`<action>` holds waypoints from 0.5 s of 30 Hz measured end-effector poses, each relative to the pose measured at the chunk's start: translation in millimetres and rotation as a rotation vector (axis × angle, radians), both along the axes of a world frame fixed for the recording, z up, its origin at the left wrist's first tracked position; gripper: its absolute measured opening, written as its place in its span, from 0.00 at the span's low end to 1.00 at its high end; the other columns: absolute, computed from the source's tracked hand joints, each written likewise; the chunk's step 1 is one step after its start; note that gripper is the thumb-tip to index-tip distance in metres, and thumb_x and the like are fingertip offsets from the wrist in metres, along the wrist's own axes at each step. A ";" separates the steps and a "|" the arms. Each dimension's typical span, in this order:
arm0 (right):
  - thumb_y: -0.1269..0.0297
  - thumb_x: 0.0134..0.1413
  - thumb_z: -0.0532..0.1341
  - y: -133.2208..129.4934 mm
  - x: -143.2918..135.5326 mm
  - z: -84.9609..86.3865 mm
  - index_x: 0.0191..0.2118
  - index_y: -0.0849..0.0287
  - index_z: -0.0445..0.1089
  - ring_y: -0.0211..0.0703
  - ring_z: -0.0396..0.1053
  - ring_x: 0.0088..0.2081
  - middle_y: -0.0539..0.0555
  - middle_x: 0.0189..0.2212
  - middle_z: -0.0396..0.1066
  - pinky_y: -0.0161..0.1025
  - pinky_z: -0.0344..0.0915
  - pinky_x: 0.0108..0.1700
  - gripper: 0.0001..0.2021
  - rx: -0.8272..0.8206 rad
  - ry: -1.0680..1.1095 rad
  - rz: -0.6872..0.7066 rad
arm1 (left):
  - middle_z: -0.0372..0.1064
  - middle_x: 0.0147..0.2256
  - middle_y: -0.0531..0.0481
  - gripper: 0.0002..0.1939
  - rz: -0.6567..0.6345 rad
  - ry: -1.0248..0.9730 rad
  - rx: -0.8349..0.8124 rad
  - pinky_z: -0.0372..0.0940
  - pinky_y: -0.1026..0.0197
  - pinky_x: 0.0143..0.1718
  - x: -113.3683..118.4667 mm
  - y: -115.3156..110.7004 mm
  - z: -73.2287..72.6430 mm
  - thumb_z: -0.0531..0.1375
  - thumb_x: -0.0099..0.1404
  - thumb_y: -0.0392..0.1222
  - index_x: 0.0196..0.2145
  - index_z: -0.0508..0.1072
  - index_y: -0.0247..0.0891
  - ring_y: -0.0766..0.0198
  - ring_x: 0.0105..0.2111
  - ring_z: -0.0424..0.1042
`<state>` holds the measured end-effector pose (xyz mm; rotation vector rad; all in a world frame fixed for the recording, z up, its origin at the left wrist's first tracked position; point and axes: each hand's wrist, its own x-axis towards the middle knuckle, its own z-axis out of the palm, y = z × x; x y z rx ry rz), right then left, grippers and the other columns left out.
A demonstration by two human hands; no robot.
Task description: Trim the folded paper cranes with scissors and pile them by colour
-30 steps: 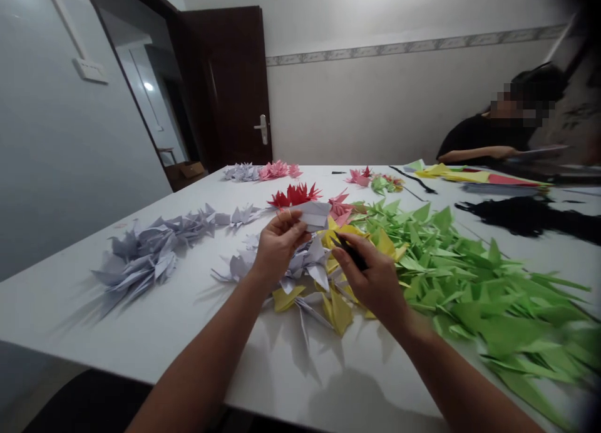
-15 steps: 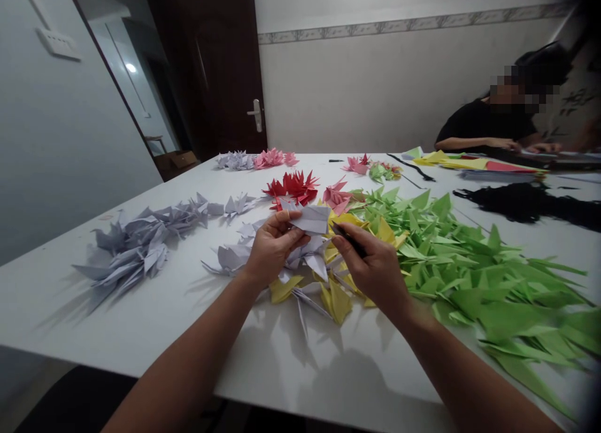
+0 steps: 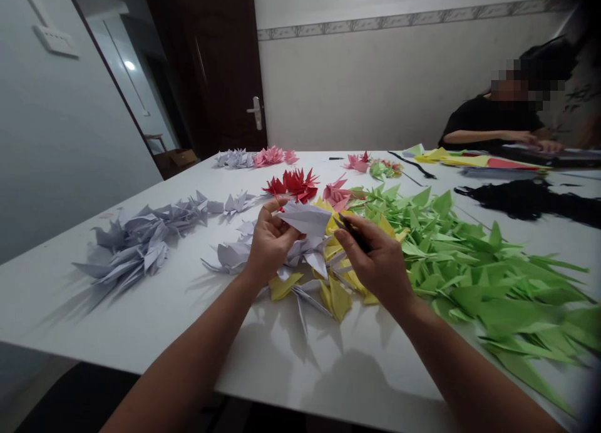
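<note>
The white folded paper (image 3: 307, 218) is held up above the middle of the desk (image 3: 197, 339), one end pinched between the thumb and fingers of the left hand (image 3: 272, 239) and the other pointing right. Just beside that free end is the tip of a black pointed tool (image 3: 360, 236), gripped by the closed fingers of the right hand (image 3: 378, 258); whether tip and paper touch, I cannot tell. Working well here likely means a firm but light pinch, so the paper stays steady without crushed creases, with the left fingers kept back from the point and the tool guided in short, controlled moves along the folds. Thin paper would probably bend or tear under a hard push. Beneath the hands lie white folded pieces (image 3: 235, 256) and yellow folded pieces (image 3: 335, 300); a red folded cluster (image 3: 295, 184) sits beyond them, a heap of green folded pieces (image 3: 474, 276) spreads to the right, and a person in a black top (image 3: 491, 121) sits at the far right.
</note>
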<state>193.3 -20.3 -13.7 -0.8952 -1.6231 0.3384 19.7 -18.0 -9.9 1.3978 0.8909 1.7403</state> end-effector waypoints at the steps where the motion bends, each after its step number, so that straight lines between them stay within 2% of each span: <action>1: 0.58 0.53 0.62 0.6 0.1 -0.7 0.44 0.60 0.72 0.46 0.74 0.36 0.57 0.37 0.76 0.42 0.70 0.40 0.15 -0.017 0.055 0.002 | 0.73 0.33 0.52 0.24 0.068 0.099 0.098 0.71 0.63 0.34 -1.1 0.3 -2.4 0.63 0.54 0.36 0.48 0.62 0.42 0.66 0.32 0.74; 4: 0.57 0.51 0.63 2.3 0.5 -2.1 0.41 0.59 0.72 0.44 0.72 0.33 0.55 0.34 0.75 0.41 0.69 0.37 0.14 -0.044 0.168 0.019 | 0.73 0.37 0.50 0.23 0.260 0.453 0.374 0.70 0.63 0.39 -4.9 -1.5 -7.9 0.57 0.57 0.29 0.50 0.63 0.41 0.65 0.38 0.74; 7: 0.59 0.51 0.63 2.6 0.4 -2.3 0.36 0.59 0.72 0.41 0.71 0.30 0.53 0.30 0.74 0.39 0.68 0.34 0.09 -0.045 0.187 0.055 | 0.73 0.40 0.49 0.26 0.337 0.699 0.554 0.69 0.62 0.42 -7.1 -5.4 -8.6 0.54 0.58 0.26 0.53 0.62 0.42 0.65 0.40 0.74; 10: 0.60 0.51 0.63 2.0 0.0 -3.0 0.34 0.59 0.72 0.40 0.70 0.28 0.52 0.28 0.73 0.37 0.67 0.32 0.08 -0.040 0.131 0.094 | 0.73 0.41 0.47 0.28 0.366 0.781 0.636 0.70 0.62 0.41 -5.8 -8.7 -6.1 0.54 0.58 0.25 0.55 0.60 0.41 0.64 0.40 0.74; 15: 0.62 0.50 0.63 1.4 -0.4 -4.2 0.33 0.59 0.71 0.39 0.69 0.28 0.51 0.27 0.72 0.37 0.66 0.33 0.06 0.011 0.020 0.071 | 0.73 0.39 0.48 0.29 0.340 0.764 0.676 0.70 0.64 0.40 0.1 -12.3 -5.3 0.54 0.57 0.24 0.55 0.59 0.41 0.66 0.38 0.74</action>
